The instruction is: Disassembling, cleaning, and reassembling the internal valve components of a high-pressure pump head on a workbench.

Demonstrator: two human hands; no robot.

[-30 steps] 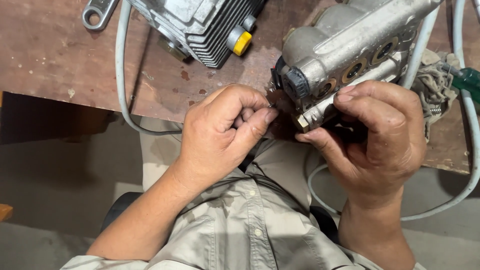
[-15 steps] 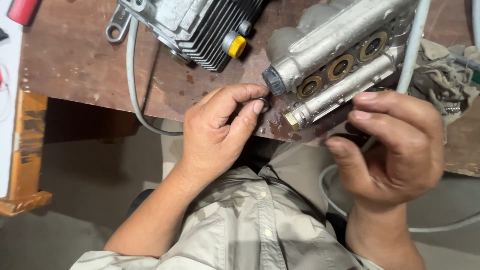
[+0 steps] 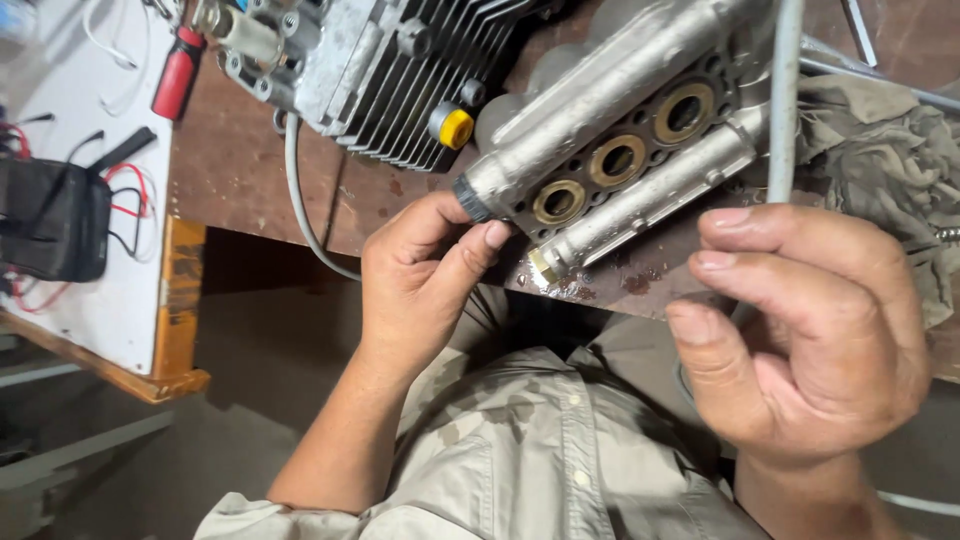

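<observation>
**Pinching at the pump head, near edge of the bench**

Working close now: the left hand (image 3: pixel 425 285) is up at the near edge of the bench (image 3: pixel 250 170), thumb and forefinger pressed together right against the dark end cap of the grey metal pump head (image 3: pixel 620 110). Whether anything small sits in that pinch, I cannot tell; the fingertips hide it. The pump head lies tilted across the rusty top, its lower end overhanging the edge, three brass-ringed ports (image 3: pixel 617 160) facing up in a row.

The right hand (image 3: pixel 810 340) hangs off the bench, just below the edge, fingers curled loosely inward, the grip half open and holding nothing I can make out. A pale hose (image 3: pixel 783 90) runs down behind its fingers.

Further back, a finned engine block (image 3: pixel 400 75) with a yellow cap (image 3: pixel 456 127) sits toward the far left corner. A crumpled grey rag (image 3: pixel 890 150) lies on the right side. Over on the white side table (image 3: pixel 90 290), a red-handled screwdriver (image 3: pixel 177 75) and a black pouch (image 3: pixel 55 225) with red wires.
</observation>
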